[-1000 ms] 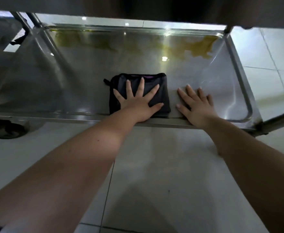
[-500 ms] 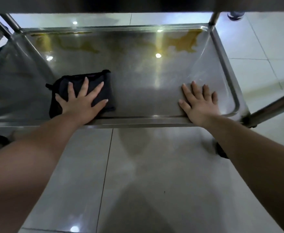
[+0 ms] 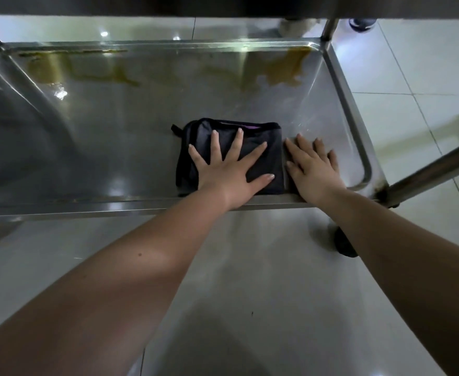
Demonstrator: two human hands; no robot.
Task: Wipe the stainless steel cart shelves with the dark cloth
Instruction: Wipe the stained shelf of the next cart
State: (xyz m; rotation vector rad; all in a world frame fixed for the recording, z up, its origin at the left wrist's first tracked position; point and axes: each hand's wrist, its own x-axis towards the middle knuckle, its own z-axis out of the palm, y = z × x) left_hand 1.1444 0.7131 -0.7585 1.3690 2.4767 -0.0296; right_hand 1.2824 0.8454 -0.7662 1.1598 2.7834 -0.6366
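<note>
While both forearms reach forward and down, the left hand [image 3: 231,172] lies palm-down with fingers spread wide, pressing the folded dark cloth [image 3: 273,158] onto the cart shelf [image 3: 130,147] close to its near rim, right of centre. The right hand [image 3: 314,172] rests flat on bare steel just beside the cloth's right edge, fingers straight, holding nothing. Yellow-brown stains [image 3: 282,66] line the far edge.

Tiled service room, perhaps a kitchen area.
A stainless steel cart shelf [image 3: 141,126] lies under the right hand [image 3: 314,169], yellow-brown stains [image 3: 282,66] beyond it, glossy pale floor tiles [image 3: 426,63] to its right.
</note>
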